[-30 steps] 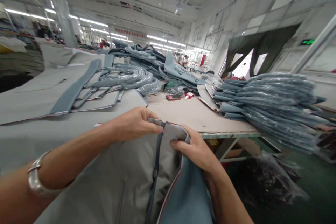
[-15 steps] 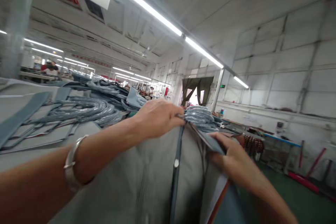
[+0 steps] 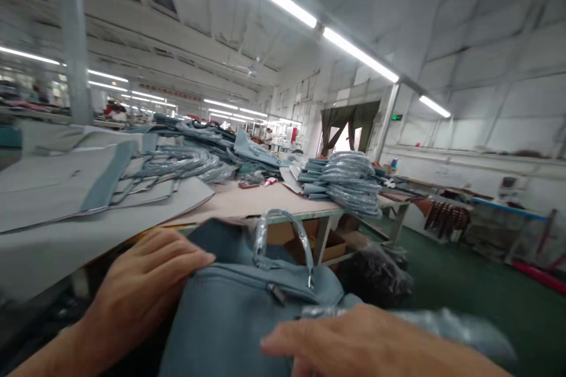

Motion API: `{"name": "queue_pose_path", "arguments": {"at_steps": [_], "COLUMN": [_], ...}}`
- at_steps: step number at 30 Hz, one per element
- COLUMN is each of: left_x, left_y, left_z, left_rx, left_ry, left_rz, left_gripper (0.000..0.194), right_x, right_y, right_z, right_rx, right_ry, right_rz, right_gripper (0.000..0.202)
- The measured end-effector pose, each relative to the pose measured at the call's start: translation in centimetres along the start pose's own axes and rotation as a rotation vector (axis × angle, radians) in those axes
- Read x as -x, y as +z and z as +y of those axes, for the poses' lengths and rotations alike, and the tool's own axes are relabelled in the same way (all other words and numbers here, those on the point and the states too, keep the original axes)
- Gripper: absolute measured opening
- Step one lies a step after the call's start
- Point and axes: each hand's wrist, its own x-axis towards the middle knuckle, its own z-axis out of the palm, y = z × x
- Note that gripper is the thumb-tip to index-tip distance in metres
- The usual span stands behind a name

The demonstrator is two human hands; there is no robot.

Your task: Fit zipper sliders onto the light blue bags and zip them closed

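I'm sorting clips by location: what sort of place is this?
Probably a bag-making workshop: a blue bag with a plastic-wrapped handle under the hands, bundled wrapped handles on the worktable, and long rows of ceiling lights.

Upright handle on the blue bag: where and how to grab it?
I'd take the handle at the top of its arch, coming from above, with the fingers hooked through the loop. It stands up from the top of the bag, with an open gap under the arch and nothing lying over it. Its shiny plastic wrap may slip, so close fully around it.
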Motion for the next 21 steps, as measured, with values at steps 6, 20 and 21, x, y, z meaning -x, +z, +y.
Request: {"name": "queue_pose_path", "arguments": {"at_steps": [6,20,21], "left_x": [14.3,19.3,18.6], "left_y": [-3.4,-4.5,-4.2], "left_z": [0.9,5.4,5.6], "left_rx": [0.039,1.005,1.069], "left_ry": [-0.606,-1.781,-1.789], "left_rz": [-0.072,0.101,0.127], "left_gripper": [0.033,0.05,0.045], "right_x": [-4.7,-5.2,-5.2], "right_y": [7.6,20.1,20.4], "right_z": [9.6,9.3,9.2], "right_rx": [0.117,0.312,0.311], "right_ry": [0.129,0.103,0.12], "right_rz": [-0.217,-0.466,-0.462], "right_gripper": [0.021,0.028,0.03]}}
